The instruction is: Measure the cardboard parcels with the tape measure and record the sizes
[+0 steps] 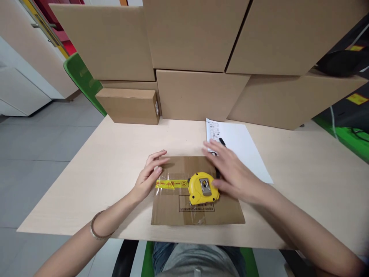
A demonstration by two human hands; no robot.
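Note:
A flat cardboard box [173, 209] lies on the light wooden table [95, 181] in front of me, sealed with clear and yellow tape. A yellow tape measure [202, 188] rests on top of it, metal clip up. My left hand [148, 175] touches the box's left edge, fingers spread and holding nothing. My right hand [230, 171] hovers over the box's right part, just beside the tape measure, fingers extended and blurred. A black pen [222, 142] lies on a white paper sheet [245, 148] just behind that hand.
Large cardboard boxes [198, 92] are stacked along the table's far edge, with a small box [129, 105] at the left. A green chair [80, 77] stands behind the left corner. Grey floor lies to the left, green surfaces with cables at the right.

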